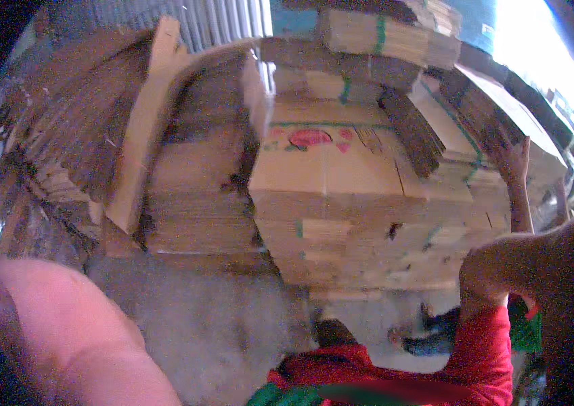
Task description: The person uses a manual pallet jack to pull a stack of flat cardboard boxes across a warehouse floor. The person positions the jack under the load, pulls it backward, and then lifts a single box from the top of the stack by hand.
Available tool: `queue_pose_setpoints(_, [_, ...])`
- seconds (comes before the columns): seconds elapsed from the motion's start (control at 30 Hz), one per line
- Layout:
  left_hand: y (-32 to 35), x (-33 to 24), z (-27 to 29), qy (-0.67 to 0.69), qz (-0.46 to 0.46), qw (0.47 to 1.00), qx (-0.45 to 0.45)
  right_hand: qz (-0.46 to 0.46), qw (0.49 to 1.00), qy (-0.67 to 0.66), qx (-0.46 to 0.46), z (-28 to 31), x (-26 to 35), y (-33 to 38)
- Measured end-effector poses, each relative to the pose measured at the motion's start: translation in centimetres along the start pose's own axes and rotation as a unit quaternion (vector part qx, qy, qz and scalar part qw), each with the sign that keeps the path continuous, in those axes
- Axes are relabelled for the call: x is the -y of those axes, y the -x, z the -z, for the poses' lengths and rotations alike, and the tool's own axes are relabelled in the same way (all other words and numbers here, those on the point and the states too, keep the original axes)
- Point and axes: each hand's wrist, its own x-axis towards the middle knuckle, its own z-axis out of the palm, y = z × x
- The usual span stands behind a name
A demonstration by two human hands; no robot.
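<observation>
Close to the lens at the lower left is a large pink shape of bare skin, seemingly my left hand or forearm (77, 331); no fingers show on it. At the right a bent bare arm (490, 267) rises from a red sleeve (483, 352) and runs out past the dark edge; whose arm it is I cannot tell, and its hand is hidden. Farther off, another raised hand (512, 159) with spread fingers is against the flat carton bundles (456, 128); it appears to be a co-worker's. My right hand cannot be made out.
A high stack of flattened cardboard cartons (327, 169) with green straps fills the middle. More cardboard (70, 101) leans at the left beside an upright board (141, 135). Grey floor (199, 304) lies in front. A person's jeans-clad legs (432, 335) show at the lower right.
</observation>
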Motion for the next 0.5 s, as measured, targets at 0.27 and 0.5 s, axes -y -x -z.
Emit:
queue_pose_setpoints(0.27, [-1.9,11.0,-17.8,0.072,0.047,0.996,0.035,-0.064,0.984,0.163,-0.028,-1.3,-14.8,-2.7])
queue_pose_setpoints(0.5, [-4.1,18.4,-32.3,-0.003,-0.059,0.967,0.249,-0.095,0.937,0.334,0.035,-0.5,-30.2,-7.4])
